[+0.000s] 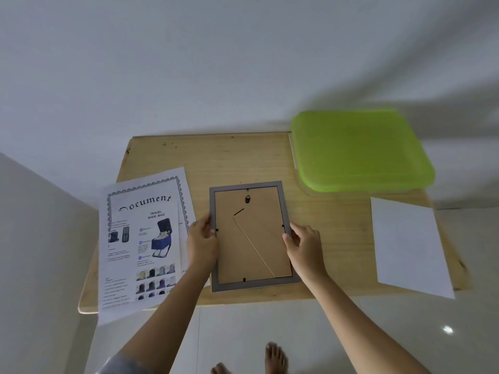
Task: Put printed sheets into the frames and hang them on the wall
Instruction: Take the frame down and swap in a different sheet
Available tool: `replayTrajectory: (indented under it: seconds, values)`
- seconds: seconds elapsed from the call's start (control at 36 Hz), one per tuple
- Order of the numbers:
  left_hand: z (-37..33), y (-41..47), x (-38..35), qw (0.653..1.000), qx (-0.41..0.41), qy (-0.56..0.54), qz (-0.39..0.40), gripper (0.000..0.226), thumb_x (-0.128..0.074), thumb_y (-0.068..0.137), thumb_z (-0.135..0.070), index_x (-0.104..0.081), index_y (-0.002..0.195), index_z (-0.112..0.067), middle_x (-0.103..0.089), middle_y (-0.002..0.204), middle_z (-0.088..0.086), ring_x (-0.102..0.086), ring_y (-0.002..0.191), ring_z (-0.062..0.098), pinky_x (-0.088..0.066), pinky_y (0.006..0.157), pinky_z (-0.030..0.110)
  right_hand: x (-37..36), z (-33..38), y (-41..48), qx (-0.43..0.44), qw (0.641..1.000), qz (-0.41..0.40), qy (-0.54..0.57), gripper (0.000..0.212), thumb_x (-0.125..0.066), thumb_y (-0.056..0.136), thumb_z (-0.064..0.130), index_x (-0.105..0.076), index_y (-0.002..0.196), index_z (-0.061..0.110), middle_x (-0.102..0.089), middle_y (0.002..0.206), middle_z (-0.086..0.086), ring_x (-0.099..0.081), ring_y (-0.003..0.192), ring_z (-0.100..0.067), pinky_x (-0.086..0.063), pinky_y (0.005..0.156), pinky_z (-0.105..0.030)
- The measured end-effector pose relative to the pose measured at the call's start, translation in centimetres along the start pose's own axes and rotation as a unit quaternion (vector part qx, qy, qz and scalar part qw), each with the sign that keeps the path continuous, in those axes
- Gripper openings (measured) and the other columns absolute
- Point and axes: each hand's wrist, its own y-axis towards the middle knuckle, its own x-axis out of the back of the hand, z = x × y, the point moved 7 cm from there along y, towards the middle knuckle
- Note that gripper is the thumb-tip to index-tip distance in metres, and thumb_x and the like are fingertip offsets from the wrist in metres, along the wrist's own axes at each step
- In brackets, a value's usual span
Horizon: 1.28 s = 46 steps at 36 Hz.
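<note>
Two hands, left and right, in curled grips on opposite sides of the frame.

Domestic room, plain white wall across the upper half, glossy white floor tiles below, low wooden table at centre, bare feet at bottom edge.

Green-lidded box sits on wooden table

You are working in soft, cool, even light. Broad blurry shadows are falling across the wall at upper right. 1 glare spot is shining on the floor. The wide lens is bending the surface edges, and the green lid is blurring.
</note>
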Motion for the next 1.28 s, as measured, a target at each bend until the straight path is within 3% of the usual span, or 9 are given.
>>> replayTrajectory:
  seconds: [0.11, 0.28, 0.44, 0.58, 0.69, 0.81, 0.94, 1.06, 1.28]
  values:
    - [0.0, -0.5, -0.2, 1.0, -0.013, -0.001, -0.008, 0.042, -0.045, 0.092, -0.003, -0.047, 0.133, -0.014, -0.051, 0.132, 0.0, -0.049, 0.118, 0.012, -0.04, 0.096, 0.025, 0.0, -0.3, -0.2, -0.021, 0.999, -0.022, 0.027, 0.038, -0.056, 0.09, 0.012, -0.052, 0.127, 0.003, -0.055, 0.108, -0.013, -0.046, 0.108, -0.026, -0.032, 0.086, -0.019]
    - [0.8, -0.6, -0.2, 0.999, -0.015, 0.009, -0.042, 0.036, -0.053, 0.089, -0.003, -0.054, 0.124, -0.009, -0.059, 0.121, 0.006, -0.053, 0.104, 0.01, -0.041, 0.092, 0.024, 0.2, -0.7, -0.5, -0.022, 0.997, -0.041, 0.054, 0.039, -0.058, 0.088, 0.007, -0.052, 0.126, 0.0, -0.05, 0.113, -0.014, -0.051, 0.106, -0.023, -0.037, 0.091, -0.018]
    - [0.4, -0.7, 0.0, 0.995, -0.036, 0.068, -0.059, 0.03, -0.054, 0.088, -0.001, -0.059, 0.117, -0.005, -0.059, 0.114, 0.009, -0.055, 0.1, 0.017, -0.039, 0.087, 0.021, 0.8, -0.7, -0.2, -0.006, 0.997, -0.053, 0.051, 0.034, -0.066, 0.082, 0.006, -0.061, 0.115, 0.001, -0.056, 0.099, -0.012, -0.056, 0.093, -0.022, -0.041, 0.081, -0.02]
    - [-0.3, -0.6, 0.1, 0.99, -0.065, 0.118, -0.05, 0.028, -0.061, 0.087, -0.015, -0.06, 0.114, -0.005, -0.052, 0.1, 0.005, -0.051, 0.088, 0.016, -0.043, 0.082, 0.023, 1.1, 0.1, 1.3, 0.01, 0.998, -0.049, 0.037, 0.022, -0.07, 0.078, 0.012, -0.065, 0.098, 0.003, -0.06, 0.087, -0.007, -0.054, 0.081, -0.016, -0.04, 0.073, -0.02]
    - [-0.5, -0.9, 0.0, 0.986, -0.105, 0.125, -0.031, 0.036, -0.069, 0.081, -0.017, -0.061, 0.113, -0.004, -0.055, 0.099, 0.006, -0.051, 0.084, 0.012, -0.036, 0.07, 0.008, 0.9, 0.2, 1.6, 0.019, 0.997, -0.075, 0.027, 0.017, -0.073, 0.076, 0.015, -0.064, 0.085, 0.004, -0.06, 0.078, -0.008, -0.053, 0.074, -0.019, -0.045, 0.068, -0.026]
    - [-0.8, -1.0, 0.1, 0.98, -0.133, 0.143, -0.031, 0.029, -0.066, 0.083, -0.013, -0.063, 0.109, -0.002, -0.056, 0.095, 0.007, -0.053, 0.083, 0.015, -0.04, 0.073, 0.019, 0.8, 0.2, 1.6, 0.036, 0.996, -0.086, 0.003, 0.014, -0.069, 0.079, 0.014, -0.063, 0.078, 0.002, -0.06, 0.073, -0.011, -0.053, 0.07, -0.021, -0.04, 0.063, -0.024]
    - [-1.0, -0.9, -0.1, 0.968, -0.166, 0.188, -0.023, 0.016, -0.061, 0.085, -0.01, -0.064, 0.092, 0.005, -0.056, 0.087, 0.012, -0.056, 0.077, 0.026, -0.048, 0.069, 0.032, 0.8, 0.5, 1.5, 0.056, 0.993, -0.099, -0.017, 0.016, -0.066, 0.079, 0.007, -0.06, 0.068, -0.003, -0.057, 0.066, -0.015, -0.053, 0.065, -0.028, -0.047, 0.06, -0.038]
    - [-1.0, -0.9, -0.2, 0.962, -0.176, 0.209, -0.022, 0.016, -0.06, 0.085, -0.011, -0.063, 0.087, 0.005, -0.056, 0.085, 0.013, -0.055, 0.074, 0.027, -0.048, 0.066, 0.036, 0.6, 0.3, 1.4, 0.056, 0.993, -0.102, -0.014, 0.016, -0.063, 0.079, 0.004, -0.06, 0.066, -0.003, -0.056, 0.066, -0.014, -0.052, 0.064, -0.027, -0.048, 0.058, -0.04]
    - [-0.7, -0.4, -0.5, 0.954, -0.187, 0.234, -0.016, 0.017, -0.057, 0.086, -0.012, -0.058, 0.075, 0.001, -0.051, 0.079, 0.01, -0.048, 0.07, 0.024, -0.034, 0.059, 0.026, 0.3, 0.2, 1.4, 0.056, 0.993, -0.1, -0.027, 0.023, -0.06, 0.08, 0.003, -0.055, 0.058, -0.003, -0.05, 0.06, -0.012, -0.047, 0.059, -0.025, -0.037, 0.053, -0.03]
